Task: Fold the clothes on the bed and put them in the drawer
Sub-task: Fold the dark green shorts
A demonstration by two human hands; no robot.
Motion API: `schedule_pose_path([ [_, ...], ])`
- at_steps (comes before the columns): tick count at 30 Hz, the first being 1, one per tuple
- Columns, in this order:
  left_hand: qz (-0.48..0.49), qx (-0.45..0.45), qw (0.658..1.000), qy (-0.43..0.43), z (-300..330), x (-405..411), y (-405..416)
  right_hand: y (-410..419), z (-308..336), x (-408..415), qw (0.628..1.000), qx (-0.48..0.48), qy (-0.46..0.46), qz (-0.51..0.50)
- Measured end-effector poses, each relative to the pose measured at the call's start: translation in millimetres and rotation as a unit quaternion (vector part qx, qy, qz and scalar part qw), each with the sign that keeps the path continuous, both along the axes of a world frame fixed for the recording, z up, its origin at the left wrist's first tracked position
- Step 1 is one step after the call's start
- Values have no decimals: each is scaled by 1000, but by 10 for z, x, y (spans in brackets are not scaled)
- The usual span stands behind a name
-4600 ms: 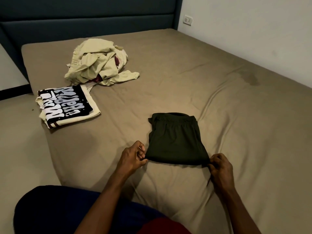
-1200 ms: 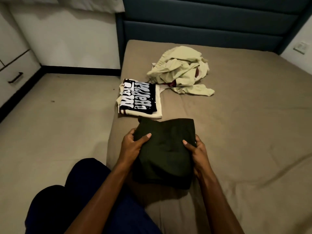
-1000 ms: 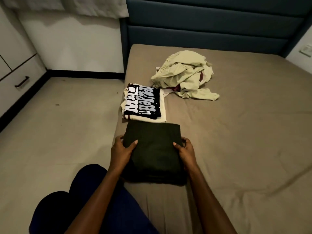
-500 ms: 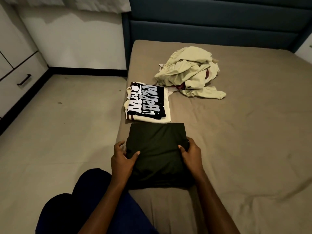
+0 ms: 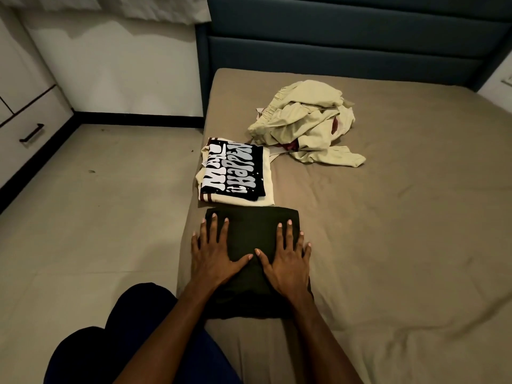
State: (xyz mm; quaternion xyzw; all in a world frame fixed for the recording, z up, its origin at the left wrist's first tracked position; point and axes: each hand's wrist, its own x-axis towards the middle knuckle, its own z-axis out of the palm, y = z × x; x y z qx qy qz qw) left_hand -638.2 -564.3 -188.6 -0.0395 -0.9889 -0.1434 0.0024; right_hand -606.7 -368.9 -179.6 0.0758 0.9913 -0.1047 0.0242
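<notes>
A dark olive-green garment, folded into a compact rectangle (image 5: pixel 250 239), lies flat at the near left edge of the bed with its tan fitted sheet (image 5: pixel 388 245). Its cloth looks plain and matte, the far edge straight and neat, the near end a little thicker and rumpled where the layers stack. Both hands press down on it with fingers straight and spread: the left hand (image 5: pixel 213 256) on its left side, the right hand (image 5: pixel 286 259) on its right side, thumbs nearly meeting in the middle. Neither hand grips anything.

Just beyond it, almost touching, sits a folded cream shirt with a black panel of white lettering (image 5: pixel 235 173). Farther up the bed lies a loose heap of pale yellow-green clothes with a bit of maroon showing (image 5: pixel 304 123), unfolded. A dark blue padded headboard (image 5: pixel 346 37) stands behind. Off to the left, a white drawer with a dark handle (image 5: pixel 32 133) sits closed by the floor.
</notes>
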Motion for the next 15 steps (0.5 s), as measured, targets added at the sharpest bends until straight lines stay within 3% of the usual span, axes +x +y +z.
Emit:
schedule_pose_path([
  [12,5,-13,1000,-19,134,37,51,25,64,23,1000,-3,16,20],
  [15,-14,-16,999,33,207,7,105,52,86,-26,997,-34,61,12],
])
